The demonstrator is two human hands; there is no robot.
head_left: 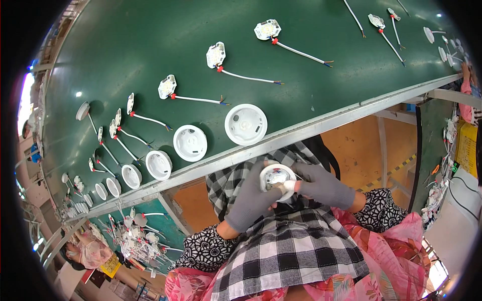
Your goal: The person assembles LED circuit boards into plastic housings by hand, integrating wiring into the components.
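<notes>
Above my lap, just in front of the table edge, both gloved hands hold a round white lamp housing (277, 166), its open side up. My left hand (252, 196) wraps round its left side, with the thumb at the rim. At the right side is my right hand (321, 186), its fingers bent and a pale fingertip pressing at the near rim. Something sits inside the housing, partly covered by fingers, and I cannot make out its details. A short piece of white cable (299, 177) shows beside the right fingers.
A green table (311, 90) with a metal edge (346, 109) lies ahead. White housings (246, 124) stand along the edge. Behind them lie LED boards (216, 55) with white cables. More cabled boards (135, 233) are heaped at lower left. People's arms show at both sides.
</notes>
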